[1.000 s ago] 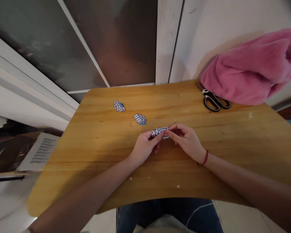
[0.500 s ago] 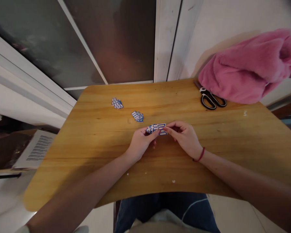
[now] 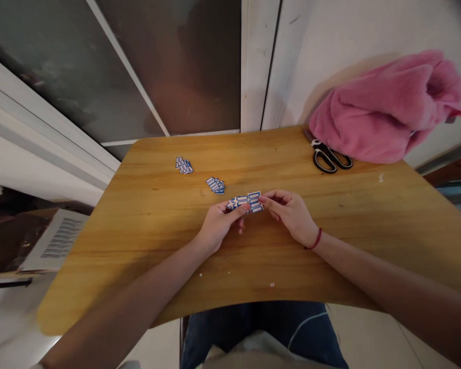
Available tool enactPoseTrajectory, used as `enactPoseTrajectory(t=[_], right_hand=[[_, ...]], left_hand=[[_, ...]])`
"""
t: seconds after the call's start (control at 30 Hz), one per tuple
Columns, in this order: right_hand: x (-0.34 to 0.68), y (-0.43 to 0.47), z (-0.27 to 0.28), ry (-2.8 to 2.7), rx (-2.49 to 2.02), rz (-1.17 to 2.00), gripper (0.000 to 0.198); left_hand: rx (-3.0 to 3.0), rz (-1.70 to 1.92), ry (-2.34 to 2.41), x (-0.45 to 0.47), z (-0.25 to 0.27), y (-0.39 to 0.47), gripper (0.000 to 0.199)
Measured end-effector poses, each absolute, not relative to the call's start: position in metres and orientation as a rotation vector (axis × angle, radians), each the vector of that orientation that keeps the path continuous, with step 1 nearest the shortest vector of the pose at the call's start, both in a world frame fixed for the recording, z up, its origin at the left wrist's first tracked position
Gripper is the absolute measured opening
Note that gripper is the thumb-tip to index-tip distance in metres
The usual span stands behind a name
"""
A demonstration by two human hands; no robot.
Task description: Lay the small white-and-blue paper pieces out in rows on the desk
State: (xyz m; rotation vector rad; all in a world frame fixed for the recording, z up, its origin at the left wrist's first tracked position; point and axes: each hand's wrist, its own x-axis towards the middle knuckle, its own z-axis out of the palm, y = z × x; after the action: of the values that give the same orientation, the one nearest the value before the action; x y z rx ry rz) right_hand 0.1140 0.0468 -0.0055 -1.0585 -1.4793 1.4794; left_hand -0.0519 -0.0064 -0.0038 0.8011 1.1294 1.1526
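Note:
Over the middle of the wooden table (image 3: 315, 277), my left hand (image 3: 219, 225) is closed on a small fanned stack of white paper labels (image 3: 239, 202) with blue borders, thumb on top. My right hand (image 3: 290, 212), a red band at its wrist, pinches the edge of a blue-bordered label piece (image 3: 255, 201) at the right end of the stack. Beyond my left hand lies a small pile of similar labels (image 3: 215, 185). Another such pile (image 3: 184, 165) rests farther back and to the left. Print on the labels is too small to read.
Black-handled scissors (image 3: 326, 158) lie at the back right, their blades partly under a pink plush cloth (image 3: 380, 113) against the wall. White scraps (image 3: 272, 284) dot the table's front. A cardboard box (image 3: 54, 241) stands left of the table.
The right-end label piece now shows more fully and sits tilted up, a little apart from the rest of the stack. Both hands keep their grip. The camera view has shifted slightly.

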Motion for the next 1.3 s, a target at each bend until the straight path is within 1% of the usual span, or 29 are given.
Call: enactPoseTrajectory(t=[0.27, 0.5, 0.73, 1.07, 1.3], right_hand=[[0.114, 0.044, -0.003, -1.505, -1.049, 1.49, 0.034], [0.117, 0.049, -0.005, -1.325, -1.114, 1.344, 0.032], [0.111, 0.036, 0.002, -1.533, -1.11, 1.353, 0.034], [0.11, 0.031, -0.005, -1.683, -1.155, 1.132, 0.025], [0.111, 0.037, -0.002, -1.52, -1.175, 1.271, 0.026]], left_hand=[[0.766, 1.189, 1.158, -0.05, -0.003, -0.006, 0.031], [0.718, 1.263, 1.193, -0.052, -0.002, -0.006, 0.03], [0.806, 1.258, 1.317, -0.049, -0.007, -0.006, 0.031], [0.919, 1.252, 1.388, -0.046, -0.009, -0.008, 0.028], [0.832, 1.223, 1.193, -0.05, -0.007, -0.005, 0.028]])
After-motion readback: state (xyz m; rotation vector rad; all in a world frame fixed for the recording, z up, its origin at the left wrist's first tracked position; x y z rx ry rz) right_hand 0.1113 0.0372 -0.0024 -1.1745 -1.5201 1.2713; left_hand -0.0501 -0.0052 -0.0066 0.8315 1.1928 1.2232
